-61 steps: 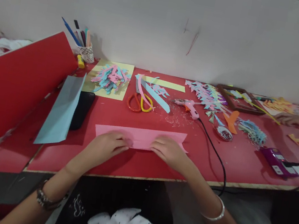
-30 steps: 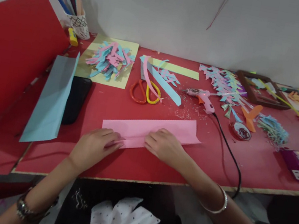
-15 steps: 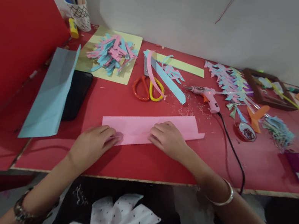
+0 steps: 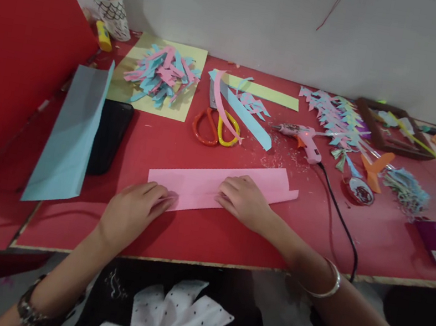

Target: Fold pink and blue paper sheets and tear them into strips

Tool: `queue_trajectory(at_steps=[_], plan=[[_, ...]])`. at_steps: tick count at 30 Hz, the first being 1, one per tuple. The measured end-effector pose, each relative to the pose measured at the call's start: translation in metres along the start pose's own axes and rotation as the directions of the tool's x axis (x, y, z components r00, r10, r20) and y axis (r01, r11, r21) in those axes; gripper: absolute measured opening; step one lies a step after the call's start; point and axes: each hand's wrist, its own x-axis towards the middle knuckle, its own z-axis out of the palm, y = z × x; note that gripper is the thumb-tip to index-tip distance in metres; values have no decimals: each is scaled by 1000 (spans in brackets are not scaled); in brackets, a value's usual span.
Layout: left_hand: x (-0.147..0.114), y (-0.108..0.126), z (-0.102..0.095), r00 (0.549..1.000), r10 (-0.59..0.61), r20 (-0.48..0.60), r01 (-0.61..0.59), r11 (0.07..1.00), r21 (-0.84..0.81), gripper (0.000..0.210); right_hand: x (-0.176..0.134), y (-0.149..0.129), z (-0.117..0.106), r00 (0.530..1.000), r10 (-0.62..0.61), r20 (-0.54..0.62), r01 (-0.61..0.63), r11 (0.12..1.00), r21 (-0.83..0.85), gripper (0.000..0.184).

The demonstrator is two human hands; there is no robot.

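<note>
A long pink paper (image 4: 198, 182), folded along its near edge, lies on the red tabletop in front of me. My left hand (image 4: 136, 209) is closed at the paper's left end, thumb and fingers pinching the fold. Near the paper's middle, my right hand (image 4: 243, 200) has its fingers bent together on the same fold, the thumb hidden. Beyond the paper are scissors (image 4: 206, 125) with red and yellow handles, partly under a pink strip (image 4: 222, 105) and beside a blue strip (image 4: 247, 117). A pink glue gun (image 4: 309, 145) rests to their right.
A folded blue paper (image 4: 69, 131) overlaps a black phone-like slab (image 4: 111, 136) at left. Cut pink and blue pieces (image 4: 166, 72) are heaped on a yellow sheet (image 4: 180, 111). The glue gun's cord (image 4: 336, 220) runs over the table's front edge. A patterned pen cup (image 4: 115, 15) stands at the back left.
The view has shifted very slightly. Both hands keep nearly the same place on the pink paper, and nothing has been picked up or let go.
</note>
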Motion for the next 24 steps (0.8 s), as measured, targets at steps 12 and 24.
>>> queue_trajectory(at_steps=[12, 24], plan=[[-1, -2, 2, 998, -14, -60, 8, 996, -93, 32, 2, -3, -2, 997, 46, 55, -45, 999, -19, 17], [-4, -7, 6, 997, -47, -65, 39, 992, -117, 29, 4, -4, -4, 994, 66, 81, -66, 998, -6, 17]])
